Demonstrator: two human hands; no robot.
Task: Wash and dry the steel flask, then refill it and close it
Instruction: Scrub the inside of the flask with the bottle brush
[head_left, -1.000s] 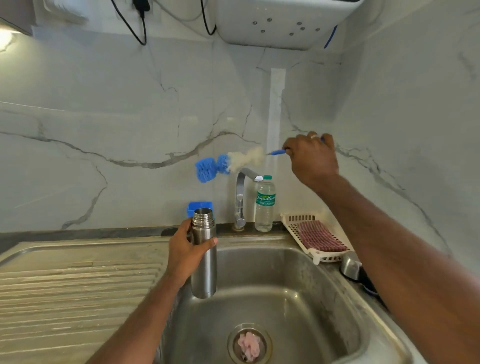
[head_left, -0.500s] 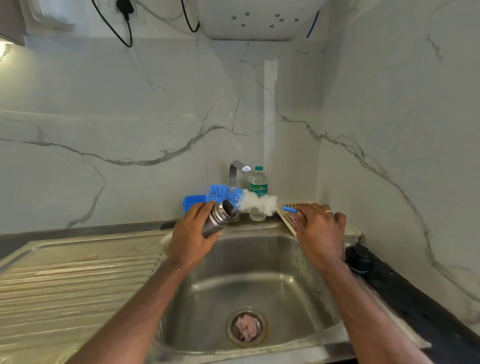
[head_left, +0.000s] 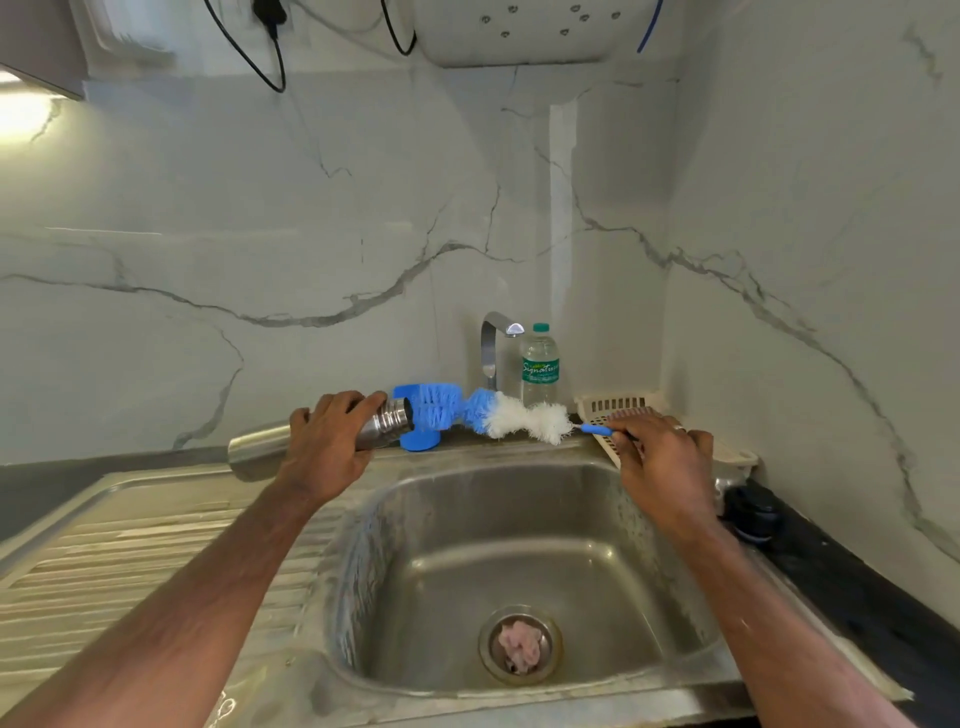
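Observation:
My left hand (head_left: 327, 447) grips the steel flask (head_left: 260, 446) near its neck and holds it lying almost level above the sink's back edge, its open mouth facing right. My right hand (head_left: 662, 462) pinches the thin blue handle of a bottle brush (head_left: 498, 415). The brush's blue bristle tip sits at the flask's mouth, while its white bristles are still outside. A clear plastic water bottle (head_left: 540, 364) with a green cap stands by the tap (head_left: 496, 343). A dark flask lid (head_left: 753, 512) lies on the counter at the right.
The steel sink (head_left: 519, 551) has a pink scrap in its drain (head_left: 521, 644) and a ribbed drainboard (head_left: 130, 561) on the left. A blue holder (head_left: 418, 441) stands behind the flask. A white plastic rack (head_left: 618, 408) sits at the back right corner. Marble walls close in behind and on the right.
The flask went from upright to lying level with its mouth to the right. My right hand came down from high up and brought the brush tip to the flask's mouth.

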